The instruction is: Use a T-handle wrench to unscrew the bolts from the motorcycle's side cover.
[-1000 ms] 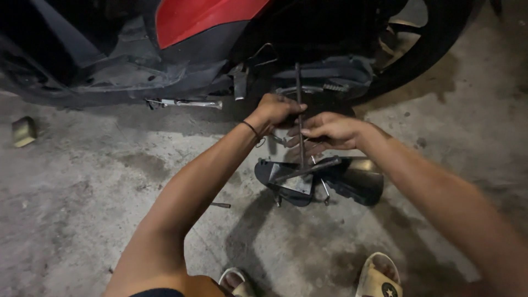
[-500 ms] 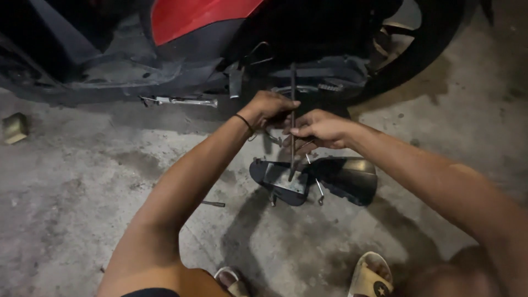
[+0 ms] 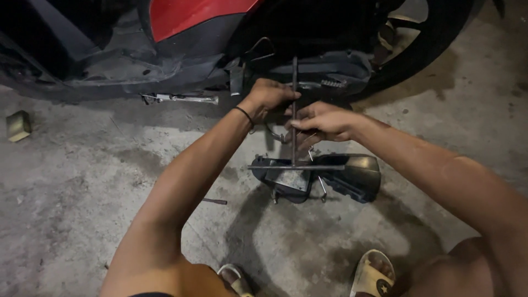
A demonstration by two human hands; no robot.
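Note:
My left hand [image 3: 270, 97] and my right hand [image 3: 323, 121] both grip the shaft of a long metal T-handle wrench [image 3: 295, 132], which points toward the dark underside of a red and black scooter [image 3: 181, 38]. The wrench's crossbar [image 3: 297, 167] lies nearest me, over a detached black plastic cover [image 3: 352, 179] on the concrete floor. A black band circles my left wrist. The wrench's far tip is lost in shadow under the scooter.
The scooter's rear wheel [image 3: 434, 38] is at the upper right. A metal rod or stand [image 3: 181, 99] sticks out beneath the body. A small block [image 3: 18, 125] sits at the far left. A bolt [image 3: 215, 201] lies on the floor. My sandalled feet [image 3: 374, 275] are at the bottom.
Both hands have stayed on the wrench shaft and the wrench keeps its angle. The view has drifted slightly, so my feet sit a little lower in the frame.

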